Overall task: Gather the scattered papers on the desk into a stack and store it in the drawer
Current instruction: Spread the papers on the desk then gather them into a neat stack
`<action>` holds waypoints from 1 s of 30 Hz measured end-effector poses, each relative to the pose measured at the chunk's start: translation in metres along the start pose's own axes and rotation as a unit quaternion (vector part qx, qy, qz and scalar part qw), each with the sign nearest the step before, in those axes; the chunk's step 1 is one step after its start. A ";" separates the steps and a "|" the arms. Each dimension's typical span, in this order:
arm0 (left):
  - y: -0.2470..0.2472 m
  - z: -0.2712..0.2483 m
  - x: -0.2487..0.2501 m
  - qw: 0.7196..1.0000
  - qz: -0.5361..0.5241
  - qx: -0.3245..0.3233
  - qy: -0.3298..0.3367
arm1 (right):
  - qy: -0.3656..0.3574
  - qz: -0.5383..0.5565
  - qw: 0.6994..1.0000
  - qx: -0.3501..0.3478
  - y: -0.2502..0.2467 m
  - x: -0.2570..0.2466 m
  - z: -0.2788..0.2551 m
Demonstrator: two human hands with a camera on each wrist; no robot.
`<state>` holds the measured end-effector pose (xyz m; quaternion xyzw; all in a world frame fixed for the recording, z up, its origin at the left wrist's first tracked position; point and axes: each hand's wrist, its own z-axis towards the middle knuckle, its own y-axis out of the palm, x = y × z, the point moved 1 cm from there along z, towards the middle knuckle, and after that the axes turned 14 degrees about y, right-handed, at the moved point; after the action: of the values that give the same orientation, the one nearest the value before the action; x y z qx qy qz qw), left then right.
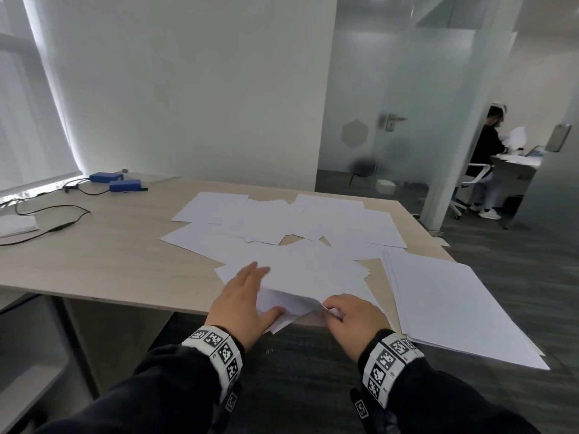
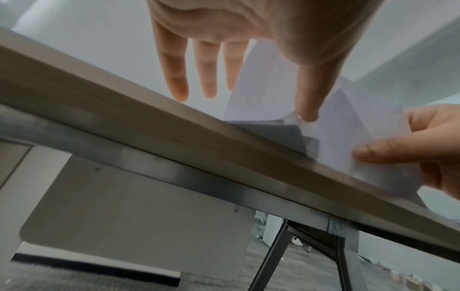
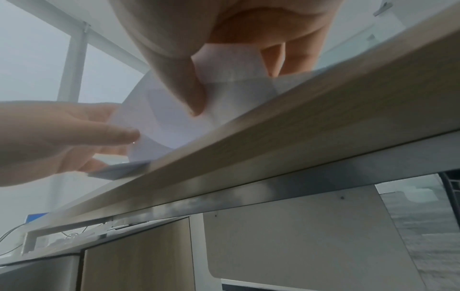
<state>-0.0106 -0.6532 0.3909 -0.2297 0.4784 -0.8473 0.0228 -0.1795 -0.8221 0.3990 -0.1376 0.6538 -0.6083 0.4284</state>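
At the near edge of the counter (image 1: pixel 103 267), the left hand (image 1: pixel 241 308) and right hand (image 1: pixel 354 321) are both pinching the lifted sheets (image 1: pixel 291 303), thumb beneath and fingers above, while scattered papers (image 1: pixel 282 223) are lying beyond, beside a neat stack (image 1: pixel 454 299).
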 end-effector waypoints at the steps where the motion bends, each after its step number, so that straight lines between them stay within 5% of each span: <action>1: 0.000 0.001 -0.001 0.999 -0.018 -0.006 -0.030 | -0.004 -0.001 1.000 -0.003 0.000 -0.001 0.002; 6: 0.007 0.001 -0.001 0.995 0.043 -0.089 -0.035 | -0.047 -0.029 0.998 -0.028 0.006 -0.009 0.014; 17: 0.008 0.002 -0.001 0.997 0.003 -0.067 0.025 | -0.142 -0.130 0.980 -0.051 0.019 -0.024 0.019; 23: 0.008 0.001 -0.009 0.997 -0.043 -0.060 0.007 | -0.108 -0.115 0.983 -0.089 0.009 -0.022 0.029; 26: 0.007 -0.001 -0.013 0.998 -0.035 -0.053 -0.007 | -0.101 -0.149 0.981 -0.071 0.007 -0.027 0.030; 30: 0.002 -0.005 -0.017 0.998 -0.039 -0.020 -0.044 | -0.040 -0.063 0.997 -0.009 -0.004 -0.030 0.028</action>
<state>0.0020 -0.6455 0.3808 -0.2855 0.4845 -0.8269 0.0056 -0.1422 -0.8208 0.4171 -0.2063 0.6315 -0.6222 0.4141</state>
